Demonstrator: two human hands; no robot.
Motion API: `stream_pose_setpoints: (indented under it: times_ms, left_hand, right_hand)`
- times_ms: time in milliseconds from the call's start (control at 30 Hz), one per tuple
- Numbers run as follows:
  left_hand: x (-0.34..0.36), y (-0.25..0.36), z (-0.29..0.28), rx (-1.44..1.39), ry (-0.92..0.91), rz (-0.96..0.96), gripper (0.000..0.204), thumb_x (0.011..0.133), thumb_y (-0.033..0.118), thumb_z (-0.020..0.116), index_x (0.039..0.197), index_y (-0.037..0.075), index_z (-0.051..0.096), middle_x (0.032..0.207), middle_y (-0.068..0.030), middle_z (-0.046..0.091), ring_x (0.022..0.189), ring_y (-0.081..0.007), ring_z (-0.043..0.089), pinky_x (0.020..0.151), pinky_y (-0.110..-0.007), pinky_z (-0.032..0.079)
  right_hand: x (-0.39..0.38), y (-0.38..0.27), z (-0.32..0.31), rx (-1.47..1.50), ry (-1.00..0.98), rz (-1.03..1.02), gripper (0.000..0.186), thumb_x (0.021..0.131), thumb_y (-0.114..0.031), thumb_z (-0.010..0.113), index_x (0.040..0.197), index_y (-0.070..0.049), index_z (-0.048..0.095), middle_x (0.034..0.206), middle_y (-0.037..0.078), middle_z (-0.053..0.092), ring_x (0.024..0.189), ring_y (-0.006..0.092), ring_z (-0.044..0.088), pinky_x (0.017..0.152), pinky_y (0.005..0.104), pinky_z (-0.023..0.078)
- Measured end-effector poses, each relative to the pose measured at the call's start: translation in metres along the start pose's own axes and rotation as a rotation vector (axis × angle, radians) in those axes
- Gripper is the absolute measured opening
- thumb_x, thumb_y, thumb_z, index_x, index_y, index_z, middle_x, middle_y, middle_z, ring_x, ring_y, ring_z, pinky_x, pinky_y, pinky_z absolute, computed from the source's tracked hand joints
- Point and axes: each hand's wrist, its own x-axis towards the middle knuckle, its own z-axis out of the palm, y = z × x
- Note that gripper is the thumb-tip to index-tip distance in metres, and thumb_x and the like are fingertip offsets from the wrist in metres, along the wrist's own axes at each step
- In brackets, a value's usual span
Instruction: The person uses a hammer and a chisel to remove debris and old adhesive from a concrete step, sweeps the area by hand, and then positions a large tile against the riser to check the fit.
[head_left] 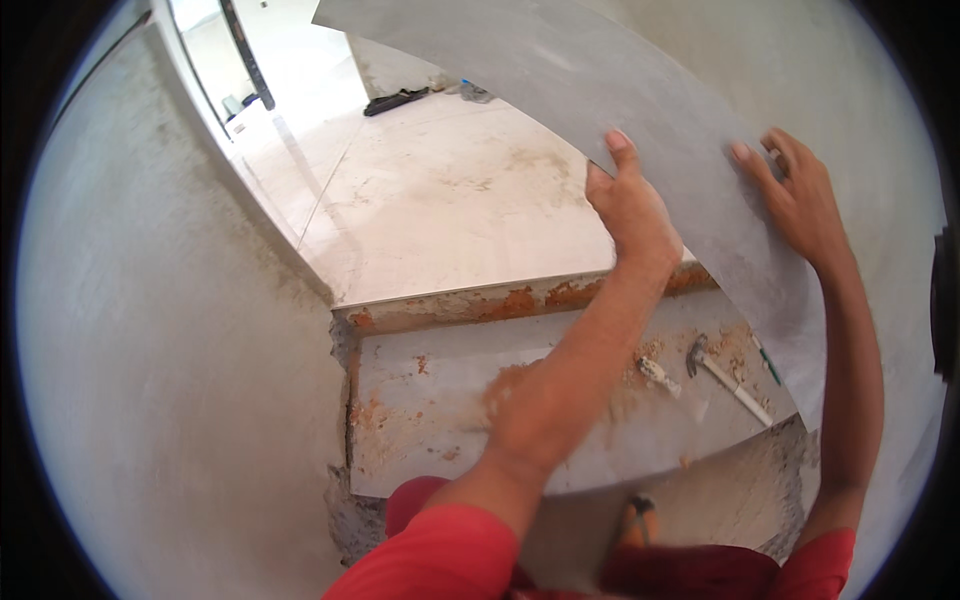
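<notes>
A long, smooth grey slab (560,60) slants from the upper middle down to the right, against or close to the right-hand wall. My left hand (640,215) grips its lower left edge, thumb on the face and the other fingers mostly hidden at the edge. My right hand (800,200) is on the slab's other long edge, thumb on the face and fingers bent. Below the slab, a claw hammer (735,385) with a pale handle lies on a dusty step (590,440). Beside it are a short whitish tool (658,375) and a thin green stick-like item (766,358).
A raised pale floor (450,200) lies beyond the step, its front edge (520,298) chipped and orange-stained. Bare plaster walls (190,330) rise on both sides. Farther back lie a black item (395,101) and a crumpled plastic piece (475,93). Rubble (375,410) litters the step.
</notes>
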Motion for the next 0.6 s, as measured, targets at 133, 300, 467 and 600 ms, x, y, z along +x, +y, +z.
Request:
stream_pose_setpoints:
  times_ms: [133, 300, 467, 600]
  left_hand:
    - [-0.003, 0.01, 0.001, -0.034, -0.076, 0.181, 0.05, 0.113, 0.036, 0.049, 0.146, -0.001, 0.043, 0.145, -0.0178, 0.054, 0.131, -0.028, 0.055, 0.111, -0.043, 0.046]
    - [-0.02, 0.012, 0.01, -0.055, -0.079, 0.246, 0.055, 0.113, 0.04, 0.05, 0.141, -0.007, 0.048, 0.136, -0.0175, 0.059, 0.124, -0.0229, 0.057, 0.107, -0.038, 0.047]
    - [-0.029, 0.002, -0.001, 0.09, -0.094, 0.256, 0.062, 0.109, 0.049, 0.054, 0.137, -0.007, 0.049, 0.136, -0.0186, 0.058, 0.124, -0.0241, 0.057, 0.108, -0.04, 0.047]
    - [-0.03, -0.008, -0.005, 0.302, 0.007, 0.282, 0.072, 0.104, 0.058, 0.058, 0.132, -0.007, 0.051, 0.127, -0.019, 0.063, 0.111, -0.0258, 0.064, 0.102, -0.042, 0.052]
  right_hand:
    - [0.046, -0.061, 0.007, 0.138, -0.037, 0.062, 0.075, 0.09, -0.068, 0.068, 0.101, 0.006, 0.075, 0.086, 0.02, 0.074, 0.076, 0.0326, 0.072, 0.074, 0.0458, 0.057]
    - [0.025, -0.079, 0.025, 0.04, 0.299, 0.169, 0.081, 0.077, -0.077, 0.075, 0.089, 0.003, 0.076, 0.075, 0.015, 0.072, 0.065, 0.0289, 0.069, 0.065, 0.0417, 0.055]
    - [0.019, -0.057, 0.031, 0.078, 0.373, 0.109, 0.083, 0.072, -0.081, 0.076, 0.08, 0.002, 0.075, 0.074, 0.014, 0.071, 0.064, 0.0288, 0.069, 0.065, 0.0428, 0.055]
    - [0.024, -0.025, 0.042, 0.034, 0.4, 0.012, 0.085, 0.068, -0.083, 0.079, 0.069, 0.002, 0.069, 0.065, 0.01, 0.064, 0.062, 0.024, 0.063, 0.06, 0.04, 0.052]
